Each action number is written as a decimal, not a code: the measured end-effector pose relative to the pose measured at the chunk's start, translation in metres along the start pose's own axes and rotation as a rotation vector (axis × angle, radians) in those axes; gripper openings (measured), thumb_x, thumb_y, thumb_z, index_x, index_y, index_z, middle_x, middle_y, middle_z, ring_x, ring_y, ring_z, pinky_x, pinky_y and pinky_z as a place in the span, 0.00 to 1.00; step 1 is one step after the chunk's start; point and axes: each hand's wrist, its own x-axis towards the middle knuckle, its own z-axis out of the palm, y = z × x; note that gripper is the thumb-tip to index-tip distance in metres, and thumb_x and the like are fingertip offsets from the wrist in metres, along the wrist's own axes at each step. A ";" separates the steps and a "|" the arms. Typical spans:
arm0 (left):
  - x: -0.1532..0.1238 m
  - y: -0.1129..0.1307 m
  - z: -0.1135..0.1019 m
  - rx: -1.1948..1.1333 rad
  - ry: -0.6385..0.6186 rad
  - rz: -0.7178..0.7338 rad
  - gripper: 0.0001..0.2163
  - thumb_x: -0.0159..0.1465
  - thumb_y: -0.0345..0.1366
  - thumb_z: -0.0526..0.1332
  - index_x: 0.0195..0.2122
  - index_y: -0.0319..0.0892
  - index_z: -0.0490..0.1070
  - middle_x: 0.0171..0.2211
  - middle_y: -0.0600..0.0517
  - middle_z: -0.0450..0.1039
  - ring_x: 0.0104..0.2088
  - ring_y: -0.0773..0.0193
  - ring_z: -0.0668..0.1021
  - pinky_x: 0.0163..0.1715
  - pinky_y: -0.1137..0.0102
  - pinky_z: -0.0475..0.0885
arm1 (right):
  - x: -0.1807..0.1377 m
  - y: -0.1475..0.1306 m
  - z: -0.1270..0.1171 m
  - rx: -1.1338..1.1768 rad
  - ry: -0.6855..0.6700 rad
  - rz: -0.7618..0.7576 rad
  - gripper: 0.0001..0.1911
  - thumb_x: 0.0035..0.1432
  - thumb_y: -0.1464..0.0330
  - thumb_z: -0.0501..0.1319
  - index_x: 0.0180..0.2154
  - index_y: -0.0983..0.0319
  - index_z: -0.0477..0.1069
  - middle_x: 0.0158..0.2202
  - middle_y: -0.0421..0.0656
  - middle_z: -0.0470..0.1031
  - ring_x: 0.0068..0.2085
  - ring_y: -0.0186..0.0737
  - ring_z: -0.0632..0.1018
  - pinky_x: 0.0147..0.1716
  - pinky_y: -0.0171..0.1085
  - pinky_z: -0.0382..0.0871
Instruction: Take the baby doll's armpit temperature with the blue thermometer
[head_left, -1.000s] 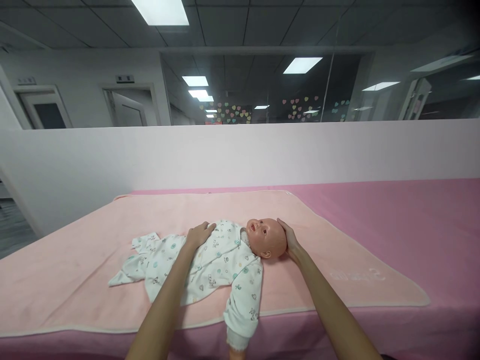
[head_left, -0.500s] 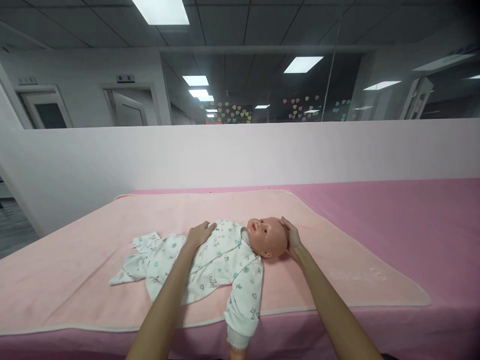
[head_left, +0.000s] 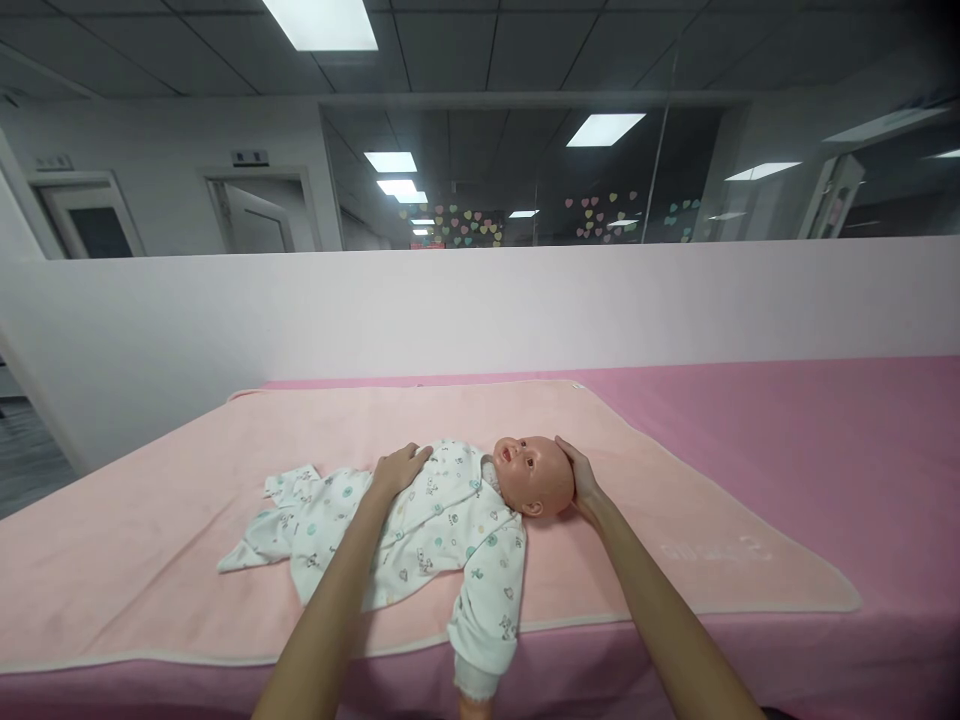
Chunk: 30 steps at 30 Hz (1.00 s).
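Observation:
A baby doll lies on its back on a pale pink blanket (head_left: pixel 675 470), head to the right. It wears a white printed romper (head_left: pixel 442 525). My left hand (head_left: pixel 400 468) rests flat on the doll's chest, fingers stretched out. My right hand (head_left: pixel 579 480) cups the top of the doll's bare head (head_left: pixel 532 475), fingers curved against it. One sleeve of the romper hangs over the blanket's near edge.
The blanket covers a table with a darker pink cloth (head_left: pixel 825 420) that stretches to the right. A low white partition wall (head_left: pixel 480 300) runs behind the table, with glass panels and doors beyond. The table's left end drops off to the floor.
My right hand shifted slightly around the doll's head and settled back. The doll and my left hand have stayed in place.

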 end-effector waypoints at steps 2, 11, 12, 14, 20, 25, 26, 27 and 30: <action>0.000 0.000 0.000 -0.004 -0.001 -0.006 0.26 0.59 0.55 0.40 0.43 0.45 0.67 0.46 0.46 0.71 0.47 0.48 0.72 0.45 0.60 0.62 | -0.001 0.000 0.002 0.001 0.020 -0.001 0.25 0.53 0.53 0.51 0.38 0.66 0.74 0.40 0.51 0.76 0.43 0.53 0.76 0.44 0.47 0.68; 0.003 -0.003 0.001 -0.060 0.007 -0.021 0.26 0.57 0.56 0.42 0.42 0.45 0.68 0.45 0.46 0.72 0.47 0.48 0.72 0.46 0.59 0.62 | 0.026 0.001 -0.037 -0.013 0.287 -0.318 0.15 0.51 0.58 0.57 0.36 0.60 0.72 0.40 0.44 0.77 0.43 0.44 0.75 0.44 0.40 0.68; 0.003 -0.003 0.002 -0.071 0.011 -0.026 0.25 0.57 0.56 0.43 0.42 0.45 0.69 0.45 0.46 0.72 0.47 0.48 0.71 0.46 0.59 0.61 | 0.029 0.001 -0.043 -0.004 0.318 -0.373 0.14 0.51 0.59 0.57 0.37 0.59 0.72 0.41 0.43 0.76 0.44 0.42 0.75 0.45 0.39 0.68; 0.006 -0.004 0.004 -0.099 0.023 -0.038 0.25 0.56 0.57 0.44 0.40 0.45 0.69 0.44 0.46 0.73 0.47 0.47 0.71 0.47 0.57 0.61 | 0.032 0.000 -0.049 -0.004 0.332 -0.422 0.14 0.51 0.59 0.57 0.38 0.59 0.71 0.43 0.42 0.75 0.44 0.40 0.74 0.46 0.37 0.67; 0.010 -0.008 0.007 -0.259 0.106 -0.042 0.20 0.54 0.52 0.52 0.35 0.42 0.71 0.39 0.44 0.74 0.45 0.45 0.72 0.47 0.53 0.61 | 0.019 0.007 -0.025 -0.070 0.103 -0.134 0.22 0.51 0.55 0.55 0.39 0.65 0.73 0.39 0.48 0.77 0.43 0.49 0.76 0.45 0.44 0.68; -0.002 0.005 -0.005 -0.611 0.296 0.130 0.20 0.56 0.44 0.51 0.47 0.40 0.65 0.49 0.44 0.68 0.48 0.57 0.71 0.45 0.65 0.66 | 0.003 0.003 -0.004 -0.045 0.032 -0.048 0.24 0.52 0.54 0.52 0.38 0.65 0.74 0.39 0.49 0.77 0.42 0.50 0.76 0.44 0.45 0.68; -0.007 0.012 -0.007 -0.734 0.305 0.181 0.21 0.57 0.45 0.50 0.49 0.40 0.63 0.49 0.44 0.68 0.46 0.59 0.72 0.43 0.67 0.67 | 0.002 0.002 -0.002 -0.046 0.039 -0.050 0.23 0.52 0.54 0.52 0.37 0.64 0.74 0.39 0.49 0.77 0.42 0.50 0.76 0.44 0.44 0.69; -0.013 0.020 -0.007 -0.917 0.275 0.256 0.22 0.56 0.46 0.51 0.49 0.39 0.62 0.47 0.44 0.68 0.43 0.60 0.73 0.41 0.68 0.68 | 0.002 0.001 0.000 -0.047 0.049 -0.052 0.23 0.53 0.54 0.51 0.37 0.64 0.74 0.38 0.48 0.77 0.41 0.49 0.77 0.43 0.44 0.69; -0.034 0.046 -0.001 -1.119 0.036 0.419 0.20 0.50 0.46 0.61 0.41 0.40 0.69 0.39 0.45 0.72 0.33 0.63 0.74 0.33 0.70 0.68 | 0.002 0.000 0.003 -0.042 0.100 -0.065 0.21 0.53 0.55 0.51 0.34 0.63 0.75 0.35 0.48 0.78 0.39 0.49 0.77 0.42 0.43 0.70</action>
